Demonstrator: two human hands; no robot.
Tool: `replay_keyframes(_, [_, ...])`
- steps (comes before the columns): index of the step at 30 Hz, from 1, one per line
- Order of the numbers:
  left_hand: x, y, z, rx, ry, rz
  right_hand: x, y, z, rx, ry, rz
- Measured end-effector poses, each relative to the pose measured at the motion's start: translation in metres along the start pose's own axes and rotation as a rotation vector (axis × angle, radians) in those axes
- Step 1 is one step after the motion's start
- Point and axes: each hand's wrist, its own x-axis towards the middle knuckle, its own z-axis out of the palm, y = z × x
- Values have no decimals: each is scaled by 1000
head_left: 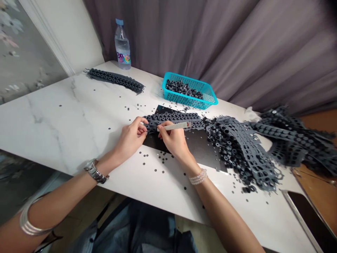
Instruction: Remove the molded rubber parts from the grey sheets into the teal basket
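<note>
A dark grey rubber strip (173,116) with rows of round rings lies across a black mat (200,147) on the white table. At the strip's left end, my left hand (134,135) pinches its edge between thumb and fingers. My right hand (172,137) is closed on a pale pen-like tool (177,125), its tip down at the strip near the left end. The tip itself is partly hidden by my fingers. Small dark discs are scattered around the mat.
A turquoise basket (190,100) of small black parts stands behind the mat. Another ringed strip (116,80) lies back left, near a water bottle (123,49). Perforated sheets (247,147) and loose rings pile up at the right. A phone (310,218) lies at the front right.
</note>
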Motion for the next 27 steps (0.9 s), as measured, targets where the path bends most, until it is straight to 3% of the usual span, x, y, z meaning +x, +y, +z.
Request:
replay_keyframes(4, [-2, -4, -7, -34, -65, -48, 2, 2, 1, 0, 18, 23])
replay_keyframes(10, [-11, -8, -40, -447, -137, -419, 3, 4, 1, 76, -5, 71])
replay_keyframes(14, [-15, -7, -50, -736, -206, -568, 3, 2, -13, 306, -42, 93])
replay_keyframes(16, [-14, -3, -49, -832, -217, -615, 6, 2, -25, 445, 51, 104])
replay_keyframes(18, [-11, 6, -44, -874, -223, -651, 11, 3, -40, 543, 243, 115])
replay_keyframes(20, [-4, 23, -31, -860, -238, -661, 16, 5, -57, 593, 485, 125])
replay_keyframes(22, [7, 49, -4, -804, -287, -617, 19, 10, -79, 596, 724, 137])
replay_keyframes(27, [37, 135, 101, -596, -513, -208, 0, 20, -152, 494, 1150, 75])
